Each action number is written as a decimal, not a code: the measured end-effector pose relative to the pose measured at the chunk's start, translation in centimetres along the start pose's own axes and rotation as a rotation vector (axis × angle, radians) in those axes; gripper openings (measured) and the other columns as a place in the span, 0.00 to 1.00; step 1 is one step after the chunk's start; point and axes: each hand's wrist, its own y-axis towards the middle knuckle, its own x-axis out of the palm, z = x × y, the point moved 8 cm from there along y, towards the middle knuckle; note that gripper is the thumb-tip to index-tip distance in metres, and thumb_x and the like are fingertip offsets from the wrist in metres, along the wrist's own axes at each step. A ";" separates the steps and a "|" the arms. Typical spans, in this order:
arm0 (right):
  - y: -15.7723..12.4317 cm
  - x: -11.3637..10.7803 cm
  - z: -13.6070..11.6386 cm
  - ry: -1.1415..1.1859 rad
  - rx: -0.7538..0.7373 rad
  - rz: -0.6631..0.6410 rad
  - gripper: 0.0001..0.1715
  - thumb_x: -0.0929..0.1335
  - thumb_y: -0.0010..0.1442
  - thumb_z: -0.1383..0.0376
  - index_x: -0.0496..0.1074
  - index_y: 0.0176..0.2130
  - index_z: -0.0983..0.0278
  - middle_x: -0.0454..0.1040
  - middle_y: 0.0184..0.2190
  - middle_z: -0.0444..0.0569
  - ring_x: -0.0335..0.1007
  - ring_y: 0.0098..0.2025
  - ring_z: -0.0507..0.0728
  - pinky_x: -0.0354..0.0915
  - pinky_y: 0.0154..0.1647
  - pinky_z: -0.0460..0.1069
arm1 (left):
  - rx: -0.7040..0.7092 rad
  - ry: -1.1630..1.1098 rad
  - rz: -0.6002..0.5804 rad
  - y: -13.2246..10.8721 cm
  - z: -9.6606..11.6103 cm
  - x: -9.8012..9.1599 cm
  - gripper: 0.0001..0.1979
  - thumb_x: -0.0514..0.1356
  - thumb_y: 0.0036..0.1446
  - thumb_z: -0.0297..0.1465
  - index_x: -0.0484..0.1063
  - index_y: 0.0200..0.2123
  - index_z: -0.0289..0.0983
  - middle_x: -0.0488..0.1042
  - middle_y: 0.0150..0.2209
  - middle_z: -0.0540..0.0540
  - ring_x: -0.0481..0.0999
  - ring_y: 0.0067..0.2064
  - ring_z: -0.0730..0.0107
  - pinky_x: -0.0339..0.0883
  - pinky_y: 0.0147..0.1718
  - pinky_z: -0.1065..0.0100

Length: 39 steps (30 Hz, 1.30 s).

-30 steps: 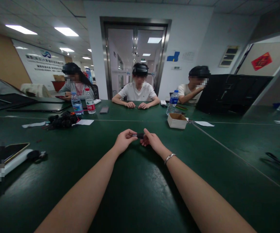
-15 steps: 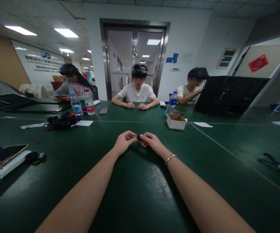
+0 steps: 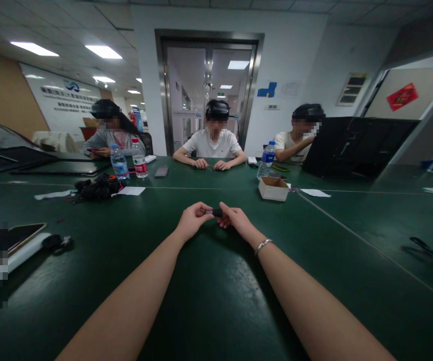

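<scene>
- phone (image 3: 23, 235): well left of the left hand
- black bundle (image 3: 95, 188): beyond the left hand, off to its left
- red-capped bottle (image 3: 140, 161): behind the bundle, farther from the left hand
- left hand (image 3: 193, 219): pinching the grey end of the stick
- stick (image 3: 215, 212): between both hands, above the table (image 3: 201, 306)
- right hand (image 3: 236, 220): curled at the stick's black end, thumb raised; cannot tell if gripping
- box (image 3: 273, 191): beyond the right hand, to its right
</scene>
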 end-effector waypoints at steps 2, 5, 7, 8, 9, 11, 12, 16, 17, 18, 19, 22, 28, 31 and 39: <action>0.0 0.1 -0.1 0.033 -0.024 -0.019 0.29 0.72 0.43 0.43 0.70 0.30 0.66 0.72 0.21 0.44 0.66 0.20 0.49 0.62 0.22 0.44 | -0.004 0.006 0.020 0.0 0.0 -0.2 0.13 0.67 0.44 0.32 0.71 0.34 0.35 0.76 0.31 0.46 0.76 0.34 0.69 0.68 0.39 0.65; 0.1 0.1 0.0 0.008 -0.023 -0.019 0.29 0.71 0.44 0.43 0.68 0.25 0.66 0.71 0.19 0.45 0.65 0.20 0.48 0.62 0.24 0.45 | -0.012 0.000 0.002 -0.1 0.1 -0.1 0.12 0.67 0.44 0.32 0.71 0.33 0.35 0.77 0.32 0.47 0.76 0.34 0.69 0.68 0.39 0.65; 0.1 0.0 0.2 -0.021 -0.005 -0.012 0.33 0.66 0.49 0.40 0.67 0.20 0.67 0.70 0.18 0.47 0.64 0.19 0.48 0.62 0.24 0.45 | -0.014 -0.007 -0.016 -0.1 0.2 0.1 0.12 0.67 0.44 0.32 0.71 0.33 0.35 0.77 0.31 0.47 0.76 0.34 0.69 0.68 0.39 0.65; 0.1 0.0 0.2 -0.020 -0.001 -0.012 0.33 0.65 0.50 0.39 0.68 0.21 0.67 0.70 0.18 0.47 0.65 0.19 0.48 0.62 0.24 0.45 | -0.015 -0.011 -0.015 -0.1 0.2 0.1 0.13 0.67 0.44 0.32 0.71 0.33 0.35 0.77 0.31 0.47 0.76 0.34 0.69 0.68 0.39 0.65; 0.1 0.1 0.1 -0.007 -0.003 -0.014 0.33 0.65 0.49 0.39 0.69 0.23 0.67 0.70 0.18 0.47 0.65 0.20 0.49 0.62 0.24 0.45 | -0.015 -0.014 -0.007 -0.1 0.3 0.0 0.13 0.67 0.43 0.32 0.71 0.33 0.35 0.76 0.31 0.47 0.76 0.34 0.69 0.68 0.39 0.65; 0.0 0.2 -0.1 0.030 -0.020 -0.031 0.29 0.70 0.45 0.42 0.70 0.29 0.66 0.72 0.20 0.45 0.66 0.21 0.49 0.62 0.23 0.45 | -0.018 -0.016 0.019 -0.1 0.2 -0.2 0.13 0.67 0.43 0.32 0.71 0.33 0.35 0.76 0.31 0.48 0.75 0.33 0.69 0.68 0.38 0.65; 0.0 0.3 -0.2 0.040 -0.031 -0.040 0.29 0.72 0.43 0.44 0.69 0.31 0.65 0.72 0.21 0.44 0.66 0.21 0.49 0.62 0.23 0.45 | -0.020 -0.016 0.027 -0.1 0.2 -0.3 0.13 0.67 0.43 0.33 0.71 0.33 0.35 0.76 0.31 0.48 0.75 0.33 0.70 0.68 0.38 0.65; 0.0 0.2 -0.1 -0.012 -0.020 -0.039 0.29 0.70 0.47 0.42 0.68 0.23 0.66 0.71 0.19 0.45 0.64 0.20 0.48 0.62 0.25 0.45 | -0.022 -0.026 -0.001 -0.1 0.2 0.0 0.13 0.67 0.43 0.33 0.71 0.33 0.35 0.76 0.31 0.48 0.76 0.34 0.69 0.68 0.39 0.65; 0.0 0.2 0.0 -0.024 -0.009 -0.031 0.31 0.67 0.49 0.41 0.68 0.22 0.67 0.70 0.18 0.46 0.64 0.20 0.48 0.62 0.25 0.45 | -0.020 -0.030 -0.008 -0.1 0.2 0.0 0.13 0.67 0.43 0.33 0.71 0.33 0.35 0.76 0.31 0.48 0.76 0.34 0.69 0.68 0.39 0.65; 0.0 0.2 0.0 -0.026 -0.004 -0.025 0.31 0.67 0.49 0.41 0.68 0.22 0.67 0.70 0.18 0.47 0.64 0.20 0.48 0.62 0.24 0.45 | -0.018 -0.031 -0.008 -0.1 0.2 0.0 0.13 0.67 0.43 0.33 0.71 0.33 0.35 0.76 0.30 0.48 0.76 0.34 0.69 0.68 0.39 0.65; -0.1 0.2 0.0 -0.020 -0.007 -0.020 0.30 0.68 0.49 0.42 0.69 0.24 0.67 0.71 0.19 0.46 0.64 0.20 0.48 0.62 0.24 0.45 | -0.017 -0.030 0.001 -0.1 0.2 -0.1 0.14 0.67 0.43 0.33 0.71 0.33 0.35 0.76 0.30 0.48 0.76 0.34 0.69 0.69 0.39 0.65; -0.1 0.2 -0.3 0.014 -0.036 -0.014 0.28 0.74 0.41 0.46 0.69 0.30 0.65 0.72 0.21 0.44 0.66 0.21 0.48 0.62 0.23 0.44 | -0.021 -0.024 0.030 -0.1 0.1 -0.3 0.14 0.67 0.43 0.33 0.71 0.33 0.35 0.76 0.31 0.47 0.76 0.34 0.69 0.68 0.39 0.65; 0.1 0.0 0.1 -0.028 -0.021 0.002 0.31 0.67 0.48 0.40 0.68 0.22 0.66 0.70 0.18 0.46 0.64 0.19 0.48 0.62 0.23 0.45 | -0.016 -0.033 -0.009 0.0 -0.2 0.0 0.14 0.67 0.43 0.33 0.71 0.34 0.35 0.76 0.30 0.48 0.76 0.34 0.70 0.68 0.39 0.65; 0.1 0.1 -0.1 0.032 -0.048 -0.012 0.28 0.73 0.42 0.44 0.70 0.29 0.65 0.72 0.20 0.44 0.65 0.20 0.48 0.62 0.22 0.44 | -0.016 -0.027 0.014 0.0 -0.3 -0.2 0.14 0.68 0.43 0.34 0.71 0.33 0.35 0.76 0.30 0.48 0.75 0.34 0.70 0.68 0.39 0.65; 0.2 -0.3 0.3 -0.005 0.002 0.029 0.32 0.67 0.46 0.39 0.67 0.19 0.66 0.71 0.18 0.47 0.65 0.19 0.49 0.63 0.24 0.46 | -0.024 -0.035 -0.036 -0.2 0.1 0.4 0.13 0.67 0.43 0.33 0.71 0.33 0.35 0.77 0.30 0.48 0.75 0.33 0.70 0.67 0.38 0.66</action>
